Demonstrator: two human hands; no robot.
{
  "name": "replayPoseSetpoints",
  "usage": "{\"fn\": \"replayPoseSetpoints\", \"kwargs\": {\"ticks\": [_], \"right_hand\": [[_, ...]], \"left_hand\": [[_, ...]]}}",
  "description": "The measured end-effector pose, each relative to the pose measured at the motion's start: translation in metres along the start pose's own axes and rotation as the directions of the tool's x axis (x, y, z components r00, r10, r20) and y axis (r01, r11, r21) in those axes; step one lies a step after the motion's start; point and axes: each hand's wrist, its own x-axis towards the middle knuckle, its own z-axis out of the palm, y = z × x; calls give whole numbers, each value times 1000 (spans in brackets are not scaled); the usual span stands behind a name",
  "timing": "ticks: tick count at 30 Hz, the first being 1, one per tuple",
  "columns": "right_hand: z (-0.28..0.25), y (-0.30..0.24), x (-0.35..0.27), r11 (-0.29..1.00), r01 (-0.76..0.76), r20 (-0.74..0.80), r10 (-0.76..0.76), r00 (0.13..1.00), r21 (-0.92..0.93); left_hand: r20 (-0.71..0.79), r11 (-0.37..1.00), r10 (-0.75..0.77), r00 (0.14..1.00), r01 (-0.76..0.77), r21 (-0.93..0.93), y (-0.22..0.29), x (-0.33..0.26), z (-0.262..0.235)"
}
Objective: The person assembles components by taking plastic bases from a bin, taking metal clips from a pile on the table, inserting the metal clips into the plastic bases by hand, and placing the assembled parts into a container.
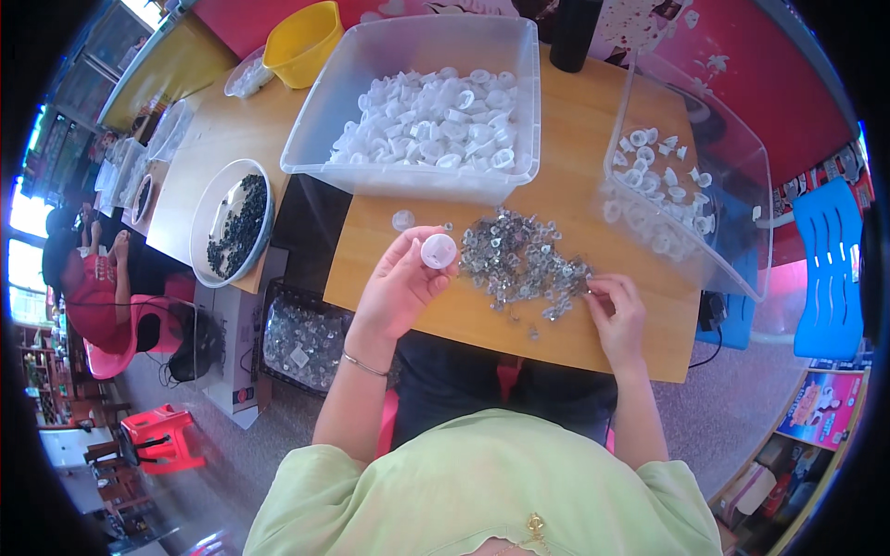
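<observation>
My left hand (405, 283) is raised over the table's near edge. Its fingers and thumb pinch a small round white plastic cap (438, 251), the open side facing up. At the right edge of a heap of small clear and metallic parts (519, 255), my right hand (618, 313) has thumb and fingertips together. Whatever sits between those fingertips is too small to name. Another translucent cap (402, 221) lies on the wood just beyond my left hand. A tiny part (449, 226) rests next to it.
Behind the heap stands a large clear bin (408, 181) full of white caps. A tilted clear bin (742, 199) with fewer caps is at right. To the left are a bowl of black parts (197, 232) and a yellow basin (306, 46). Another person (93, 296) sits far left.
</observation>
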Motion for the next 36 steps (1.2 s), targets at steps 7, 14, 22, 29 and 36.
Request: {"fn": "replayPoseSetpoints", "kwargs": {"ticks": [7,14,22,29,36], "right_hand": [[-8,1,-2,975,-156,-60,167,984,158],[-11,3,1,942,-239,10,244,970,235],[-10,17,7,563,-397,137,447,884,724],[-19,23,11,-31,-415,387,429,816,909],[-16,0,13,169,-461,356,431,829,871]], "left_hand": [[125,953,-61,990,95,-289,-17,-4,13],[109,938,-126,986,155,-311,-23,-4,27],[143,939,-136,980,174,-298,-24,-6,36],[158,955,-103,982,142,-262,-25,-6,38],[164,964,-53,985,93,-247,-25,-8,44]]}}
